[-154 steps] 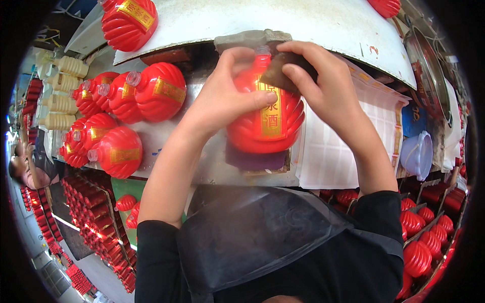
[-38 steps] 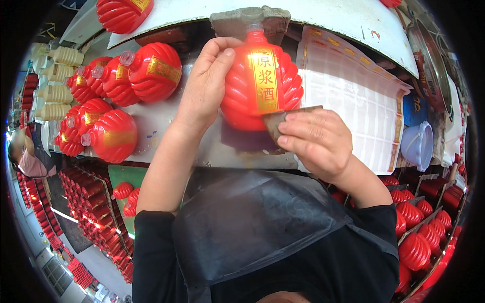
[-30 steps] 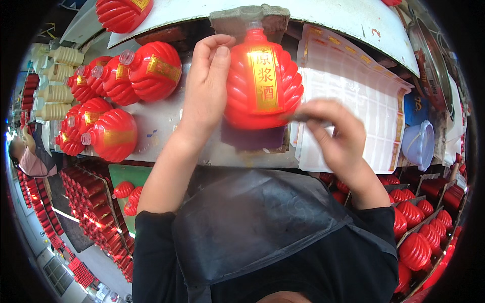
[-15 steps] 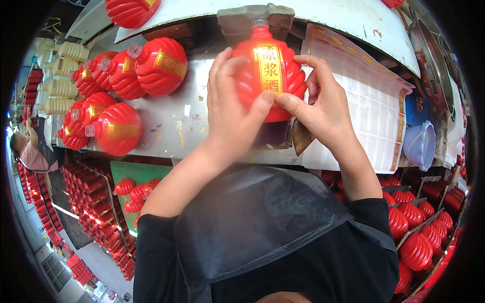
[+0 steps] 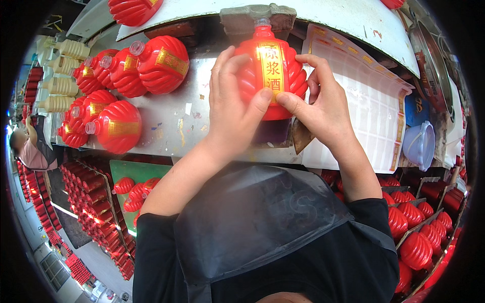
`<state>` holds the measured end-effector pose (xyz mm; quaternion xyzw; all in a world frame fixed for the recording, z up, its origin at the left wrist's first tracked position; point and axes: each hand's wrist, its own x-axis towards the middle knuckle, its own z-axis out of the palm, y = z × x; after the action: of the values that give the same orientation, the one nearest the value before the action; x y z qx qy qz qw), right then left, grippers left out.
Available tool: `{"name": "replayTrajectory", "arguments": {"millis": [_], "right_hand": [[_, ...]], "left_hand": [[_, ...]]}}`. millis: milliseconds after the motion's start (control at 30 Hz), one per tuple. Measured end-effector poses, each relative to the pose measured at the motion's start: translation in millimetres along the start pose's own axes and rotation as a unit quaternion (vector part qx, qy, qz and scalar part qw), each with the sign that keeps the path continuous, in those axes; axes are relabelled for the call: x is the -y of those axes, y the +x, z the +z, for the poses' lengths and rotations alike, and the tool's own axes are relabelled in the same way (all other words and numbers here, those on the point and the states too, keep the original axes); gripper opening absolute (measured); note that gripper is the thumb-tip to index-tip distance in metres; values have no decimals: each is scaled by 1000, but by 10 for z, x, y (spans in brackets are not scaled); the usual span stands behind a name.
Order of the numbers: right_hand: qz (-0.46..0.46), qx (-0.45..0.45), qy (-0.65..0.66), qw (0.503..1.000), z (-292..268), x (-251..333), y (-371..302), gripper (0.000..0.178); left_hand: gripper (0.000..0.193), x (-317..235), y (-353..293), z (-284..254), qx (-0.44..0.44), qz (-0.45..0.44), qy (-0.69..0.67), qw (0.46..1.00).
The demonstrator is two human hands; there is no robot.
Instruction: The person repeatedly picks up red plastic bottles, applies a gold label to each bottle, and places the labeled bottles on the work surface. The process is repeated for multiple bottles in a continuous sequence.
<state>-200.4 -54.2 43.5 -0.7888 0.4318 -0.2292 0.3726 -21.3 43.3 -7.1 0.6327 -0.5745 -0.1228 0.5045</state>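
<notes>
A round red bottle (image 5: 293, 76) with swirled ribs lies on its side on the worktable, its clear neck (image 5: 262, 22) pointing away from me against a grey block (image 5: 232, 22). Down its upper face runs a gold label (image 5: 273, 68) with red edges. My left hand (image 5: 227, 106) cups the bottle's left side, and my right hand (image 5: 323, 108) curves round the right side. Both thumbs press at the lower end of the label, their tips close together. The bottle's underside is hidden.
Several labelled red bottles (image 5: 164, 65) lie to the left, near cream-coloured ones (image 5: 65, 65). A sheet of labels (image 5: 364, 101) spreads to the right, beside a pale blue bucket (image 5: 420, 146). Divided crates of red bottles (image 5: 417, 250) stand lower right. Another person (image 5: 35, 151) is far left.
My thumbs have moved very slightly apart at the label's lower end. The bottle stays in both hands, and the whole view has shifted a little.
</notes>
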Motion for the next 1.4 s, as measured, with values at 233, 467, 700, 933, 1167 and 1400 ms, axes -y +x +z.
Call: {"name": "replayTrajectory", "arguments": {"millis": [233, 467, 700, 933, 1167, 1400], "right_hand": [[14, 11, 10, 1000, -22, 17, 15, 75], [-17, 1, 30, 999, 19, -106, -11, 75], [77, 63, 159, 982, -101, -148, 145, 38], [-84, 97, 268, 955, -286, -64, 287, 19], [-438, -140, -65, 886, -203, 34, 427, 28], [-512, -7, -51, 857, -44, -76, -205, 22]], "left_hand": [[54, -64, 24, -16, -9, -57, -135, 989], [58, -9, -19, -3, 1, -58, -129, 990], [69, 117, -17, 31, -4, -67, -151, 986], [72, 103, -10, 63, -23, -57, -139, 988], [63, 101, -28, 35, -20, -54, -125, 990], [56, 164, -15, -36, -1, -54, -199, 979]]}}
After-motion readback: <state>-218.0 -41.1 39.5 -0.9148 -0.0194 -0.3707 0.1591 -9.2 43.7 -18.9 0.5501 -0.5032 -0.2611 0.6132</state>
